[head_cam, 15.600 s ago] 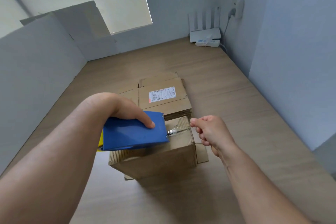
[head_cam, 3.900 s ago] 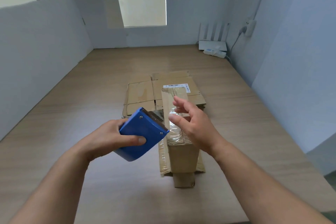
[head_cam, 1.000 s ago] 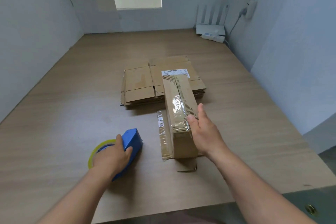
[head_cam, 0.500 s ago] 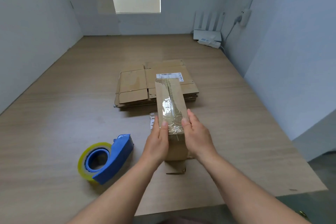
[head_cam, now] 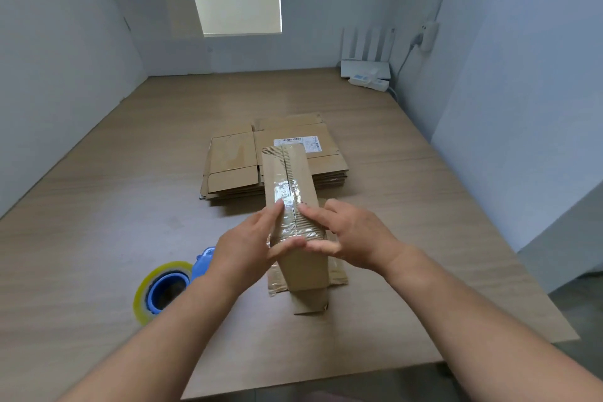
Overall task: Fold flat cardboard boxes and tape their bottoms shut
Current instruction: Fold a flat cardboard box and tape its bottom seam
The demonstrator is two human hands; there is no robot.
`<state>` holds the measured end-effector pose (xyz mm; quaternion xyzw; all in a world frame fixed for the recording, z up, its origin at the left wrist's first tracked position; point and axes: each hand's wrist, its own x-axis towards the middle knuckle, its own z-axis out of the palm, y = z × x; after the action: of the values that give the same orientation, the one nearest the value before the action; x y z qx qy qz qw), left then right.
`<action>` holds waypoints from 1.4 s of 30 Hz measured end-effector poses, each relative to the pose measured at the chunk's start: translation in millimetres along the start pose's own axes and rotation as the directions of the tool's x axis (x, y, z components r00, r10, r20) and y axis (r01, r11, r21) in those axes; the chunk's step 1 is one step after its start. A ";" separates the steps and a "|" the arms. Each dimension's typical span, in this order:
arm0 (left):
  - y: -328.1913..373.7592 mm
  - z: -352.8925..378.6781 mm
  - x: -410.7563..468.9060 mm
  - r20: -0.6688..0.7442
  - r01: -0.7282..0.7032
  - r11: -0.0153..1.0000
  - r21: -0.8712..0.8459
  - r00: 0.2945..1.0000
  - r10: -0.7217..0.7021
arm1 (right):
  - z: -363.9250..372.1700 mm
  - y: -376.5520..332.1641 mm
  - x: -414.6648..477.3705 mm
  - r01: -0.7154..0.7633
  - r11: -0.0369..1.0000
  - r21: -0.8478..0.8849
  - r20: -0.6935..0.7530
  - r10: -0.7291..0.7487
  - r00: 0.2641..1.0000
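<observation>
room: counter [head_cam: 98, 222] walled left, far, right; near edge under forearms; widest run far-left.
box [head_cam: 287, 170]: centre, just near of flat stack [head_cam: 233, 166], taped seam up.
left hand [head_cam: 248, 248]: fingers straight, pressing tape.
right hand [head_cam: 354, 237]: flat on seam too.
tape dispenser [head_cam: 164, 289]: near-left.

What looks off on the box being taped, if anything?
The box is worn: on its taped top face the outer paper is torn away at the far end and near the right hand, baring corrugated ribs. The clear tape along the seam lies wrinkled, not flat. Nothing else stands out.
</observation>
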<state>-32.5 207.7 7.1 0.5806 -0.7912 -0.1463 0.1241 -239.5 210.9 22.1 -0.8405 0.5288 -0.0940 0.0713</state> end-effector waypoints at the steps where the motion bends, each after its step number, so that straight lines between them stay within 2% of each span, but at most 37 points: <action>1: -1.1 -1.3 1.8 0.001 -0.016 0.997 0.079 1.000 0.015 | 1.7 1.1 0.0 0.030 0.999 -0.014 0.007 -0.030 1.000; 5: -5.3 -6.4 11.6 0.047 -0.114 0.973 0.202 0.993 0.107 | 2.0 10.3 -2.4 0.078 0.997 -0.024 0.017 -0.078 0.997; 7: -9.5 -6.8 11.5 0.086 -0.173 0.960 0.222 0.984 0.158 | -0.1 18.9 -5.2 0.070 0.997 0.008 0.073 -0.071 0.995; 12: -21.1 -6.1 5.1 0.092 -0.159 0.981 0.108 0.984 0.150 | -8.3 30.7 -10.9 0.003 0.951 0.310 0.157 -0.054 0.986; 16: -19.7 -6.2 7.4 0.085 -0.152 0.987 0.057 0.985 0.147 | -17.1 32.8 -4.4 -0.019 0.960 0.278 0.172 -0.030 0.985; 22: -11.8 1.2 2.0 0.080 -0.064 0.997 -0.033 0.995 0.067 | -10.9 22.3 -2.4 0.102 0.987 0.126 -0.035 -0.099 0.995; 26: 11.5 39.7 -25.6 -0.024 0.135 0.968 -0.211 0.989 -0.143 | 2.4 18.9 -11.2 0.165 0.977 0.133 -0.215 -0.134 0.967; 28: 27.9 60.5 -40.1 -0.019 0.204 0.922 -0.330 0.975 -0.223 | 10.3 14.9 -16.7 0.170 0.975 0.144 -0.287 -0.124 0.950; 30: 36.2 71.1 -47.8 0.004 0.185 0.909 -0.374 0.980 -0.198 | 13.8 14.2 -19.2 0.159 0.972 0.172 -0.302 -0.101 0.948; 34: 14.0 53.8 -45.8 -0.038 0.094 0.951 -0.296 0.993 -0.110 | 12.9 18.1 -20.0 0.127 0.974 0.185 -0.289 -0.070 0.955; 38: -5.5 23.9 -31.2 -0.076 -0.015 0.968 -0.252 0.997 -0.005 | 14.7 16.6 -17.6 0.081 0.966 0.244 -0.226 -0.024 0.974; 42: -6.0 20.3 -17.4 -0.080 -0.034 0.970 -0.242 0.997 0.015 | 14.9 14.2 -16.7 -0.012 0.937 0.349 -0.161 0.072 0.984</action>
<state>-29.5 224.4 -14.4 0.5566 -0.7691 -0.2179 0.2265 -255.5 220.1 3.1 -0.7920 0.5260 -0.2561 0.1743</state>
